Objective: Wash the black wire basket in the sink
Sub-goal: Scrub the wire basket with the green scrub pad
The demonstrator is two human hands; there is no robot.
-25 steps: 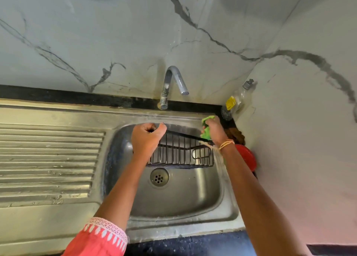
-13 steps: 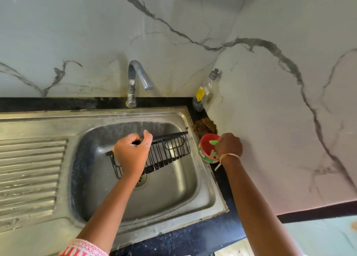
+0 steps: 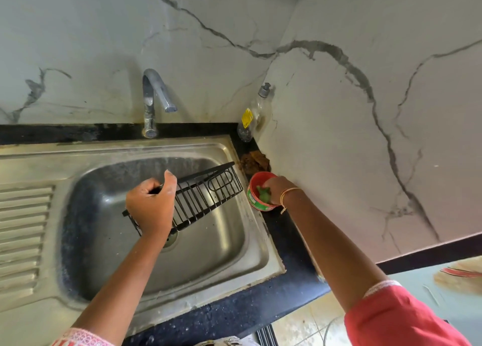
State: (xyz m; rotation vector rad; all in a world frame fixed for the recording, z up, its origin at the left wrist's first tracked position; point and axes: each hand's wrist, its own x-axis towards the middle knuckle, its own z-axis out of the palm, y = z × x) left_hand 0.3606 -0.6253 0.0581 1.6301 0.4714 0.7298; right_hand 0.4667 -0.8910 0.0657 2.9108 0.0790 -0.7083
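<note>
Left hand [image 3: 152, 204] grips black wire basket [image 3: 206, 194] tilted over sink [image 3: 208, 272]; right hand [image 3: 276, 189] presses green scrubber [image 3: 263, 195] into red soap tub [image 3: 257, 202], likely loading soap.

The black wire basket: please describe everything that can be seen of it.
The black wire basket is a long, narrow rack of thin dark metal rods, with upright bars along its side and an oval loop on it. It is tilted over the sink bowl, right end higher, near the sink's right rim. The left hand grips its top rail. No water runs from the tap.
</note>
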